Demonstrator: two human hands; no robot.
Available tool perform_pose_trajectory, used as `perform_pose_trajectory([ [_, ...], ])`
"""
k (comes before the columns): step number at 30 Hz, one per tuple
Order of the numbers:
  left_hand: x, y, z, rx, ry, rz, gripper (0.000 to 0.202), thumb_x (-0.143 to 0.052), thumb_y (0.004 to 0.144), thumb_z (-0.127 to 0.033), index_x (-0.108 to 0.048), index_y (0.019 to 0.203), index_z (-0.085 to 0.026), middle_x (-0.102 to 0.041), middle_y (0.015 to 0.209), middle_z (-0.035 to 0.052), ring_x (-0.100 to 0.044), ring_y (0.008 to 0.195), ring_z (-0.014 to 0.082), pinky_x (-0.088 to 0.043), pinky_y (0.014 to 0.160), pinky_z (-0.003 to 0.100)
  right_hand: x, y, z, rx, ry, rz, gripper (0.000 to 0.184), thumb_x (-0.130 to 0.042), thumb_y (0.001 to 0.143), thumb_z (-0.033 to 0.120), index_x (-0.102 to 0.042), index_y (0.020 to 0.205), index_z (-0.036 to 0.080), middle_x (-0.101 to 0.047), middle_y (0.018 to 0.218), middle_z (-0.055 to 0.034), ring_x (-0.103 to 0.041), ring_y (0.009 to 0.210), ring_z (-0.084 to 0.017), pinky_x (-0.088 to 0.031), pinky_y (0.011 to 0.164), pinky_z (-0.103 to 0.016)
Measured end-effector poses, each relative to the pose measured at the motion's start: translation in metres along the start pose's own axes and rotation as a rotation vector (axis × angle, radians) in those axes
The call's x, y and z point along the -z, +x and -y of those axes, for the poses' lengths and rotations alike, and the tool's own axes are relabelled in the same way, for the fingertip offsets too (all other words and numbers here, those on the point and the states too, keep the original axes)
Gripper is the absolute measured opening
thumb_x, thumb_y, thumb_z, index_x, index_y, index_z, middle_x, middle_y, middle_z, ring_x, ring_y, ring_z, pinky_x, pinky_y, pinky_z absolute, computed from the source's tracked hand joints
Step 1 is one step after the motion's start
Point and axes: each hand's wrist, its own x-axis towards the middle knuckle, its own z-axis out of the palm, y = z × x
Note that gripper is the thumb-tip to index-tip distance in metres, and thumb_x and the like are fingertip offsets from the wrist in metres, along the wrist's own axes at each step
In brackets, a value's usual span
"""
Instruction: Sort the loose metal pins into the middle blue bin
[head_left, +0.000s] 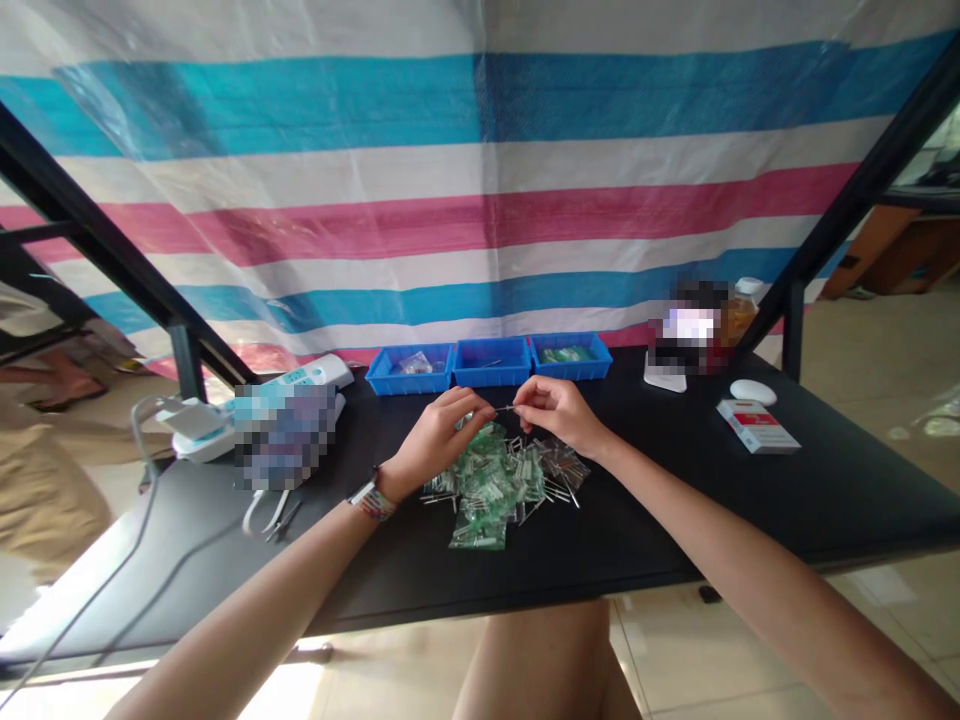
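Between my two hands runs a thin metal rod (pixel 504 408), pinched at its left end by my left hand (pixel 442 430) and at its right end by my right hand (pixel 559 412). Its exact kind is too small to make out. Right below lies a heap of small green-tinted plastic packets (pixel 487 480) with loose thin metal pins (pixel 559 490) among them. Just behind my hands stand three blue trays: the left tray (pixel 409 384) holds a clear packet, the middle tray (pixel 491 377) a thin piece, the right tray (pixel 572 369) green packets.
On the left are a white power strip (pixel 326 372), a cable (pixel 142 520) and tweezers (pixel 283 520). A small box (pixel 757 428), a white oval object (pixel 753 392) and a bottle (pixel 742 310) stand on the right. Behind the black table (pixel 675 500) hangs a striped sheet (pixel 360 220).
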Motion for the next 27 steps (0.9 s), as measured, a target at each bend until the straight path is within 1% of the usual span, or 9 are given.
perform_pose_trajectory([
  [4, -0.0001, -0.0007, 0.0011, 0.010, 0.007, -0.034, 0.018, -0.059, 0.107, -0.036, -0.068, 0.107, -0.021, -0.072, 0.097, 0.0059, -0.068, 0.092, 0.0203, -0.053, 0.086, 0.033, 0.0001, 0.0014, -0.0051, -0.002, -0.036, 0.003, 0.043, -0.084, 0.079, 0.058, -0.068, 0.083, 0.019, -0.067, 0.069, -0.0004, -0.063, 0.058, -0.014, -0.053, 0.059, -0.029],
  [6, -0.0001, -0.0009, 0.0013, -0.002, 0.002, -0.050, 0.015, -0.064, 0.104, -0.035, -0.067, 0.109, -0.021, -0.072, 0.098, 0.0051, -0.069, 0.092, 0.0197, -0.053, 0.086, 0.032, -0.0002, 0.0021, -0.0072, -0.001, -0.038, -0.002, 0.044, -0.083, 0.080, 0.060, -0.068, 0.082, 0.018, -0.068, 0.070, -0.0009, -0.062, 0.057, -0.014, -0.052, 0.057, -0.028],
  [10, 0.0007, -0.0003, -0.0002, -0.048, 0.011, -0.053, 0.011, -0.062, 0.104, -0.030, -0.066, 0.102, -0.021, -0.071, 0.096, 0.0049, -0.068, 0.091, 0.0193, -0.052, 0.085, 0.031, -0.0015, 0.0023, -0.0083, 0.004, -0.048, 0.002, 0.045, -0.082, 0.081, 0.061, -0.069, 0.079, 0.018, -0.067, 0.066, -0.0004, -0.061, 0.055, -0.013, -0.051, 0.056, -0.027],
  [13, 0.0016, 0.0005, -0.0026, -0.045, 0.030, -0.054, 0.015, -0.058, 0.107, -0.030, -0.066, 0.098, -0.020, -0.072, 0.094, 0.0053, -0.067, 0.089, 0.0193, -0.052, 0.082, 0.031, -0.0021, 0.0010, -0.0064, 0.005, -0.044, 0.013, 0.043, -0.079, 0.084, 0.059, -0.069, 0.080, 0.018, -0.067, 0.065, -0.0005, -0.062, 0.055, -0.013, -0.052, 0.057, -0.027],
  [16, 0.0018, 0.0009, -0.0039, -0.022, 0.062, -0.070, 0.022, -0.056, 0.108, -0.033, -0.066, 0.092, -0.021, -0.070, 0.088, 0.0046, -0.064, 0.083, 0.0190, -0.050, 0.079, 0.031, -0.0021, -0.0010, -0.0042, 0.014, 0.008, -0.001, 0.037, -0.085, 0.080, 0.051, -0.069, 0.087, 0.019, -0.069, 0.069, 0.0004, -0.065, 0.058, -0.014, -0.054, 0.060, -0.028],
  [19, 0.0013, 0.0007, -0.0039, -0.006, 0.062, -0.075, 0.026, -0.055, 0.109, -0.035, -0.065, 0.089, -0.021, -0.069, 0.084, 0.0037, -0.062, 0.080, 0.0187, -0.049, 0.078, 0.032, -0.0021, -0.0022, -0.0031, 0.018, 0.039, -0.010, 0.036, -0.089, 0.076, 0.045, -0.067, 0.087, 0.019, -0.068, 0.071, 0.0011, -0.065, 0.060, -0.014, -0.056, 0.062, -0.029],
  [27, 0.0007, 0.0002, -0.0034, 0.007, -0.007, -0.066, 0.030, -0.055, 0.109, -0.037, -0.066, 0.087, -0.021, -0.070, 0.084, 0.0045, -0.060, 0.084, 0.0201, -0.049, 0.082, 0.034, -0.0041, -0.0021, -0.0043, 0.007, 0.025, -0.023, 0.037, -0.090, 0.073, 0.045, -0.066, 0.084, 0.019, -0.066, 0.070, 0.0018, -0.065, 0.059, -0.014, -0.056, 0.061, -0.029],
])
